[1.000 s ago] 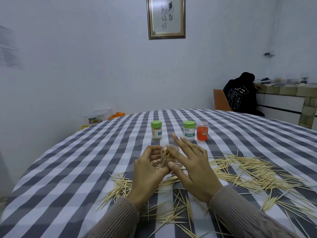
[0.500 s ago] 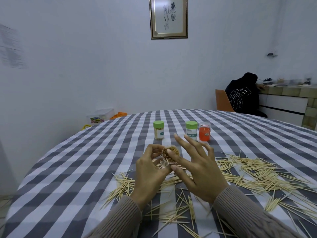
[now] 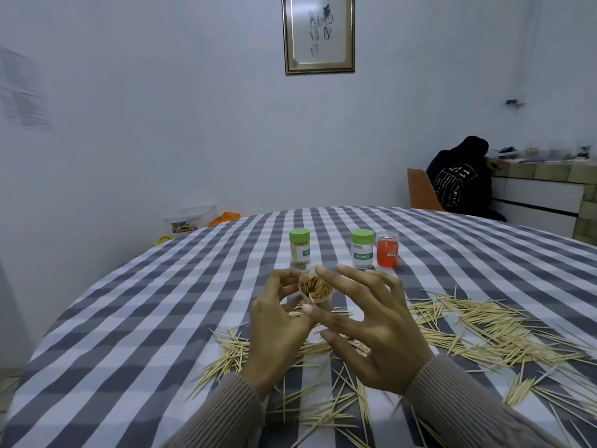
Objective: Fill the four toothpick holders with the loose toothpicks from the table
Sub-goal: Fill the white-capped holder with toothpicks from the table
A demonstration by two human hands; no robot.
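At frame centre the left hand (image 3: 277,321) grips an open holder (image 3: 316,291), tilted, nearly full. The right hand (image 3: 371,324), fingers spread, thumb and forefinger touch its rim. Filling seems underway; next, gather more toothpicks (image 3: 468,328) off the desk (image 3: 129,318).

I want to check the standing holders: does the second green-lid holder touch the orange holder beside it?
Cannot tell. In the head view the right green-lid holder and the orange holder stand side by side, their edges meeting with no plain gap, but contact is not clear.
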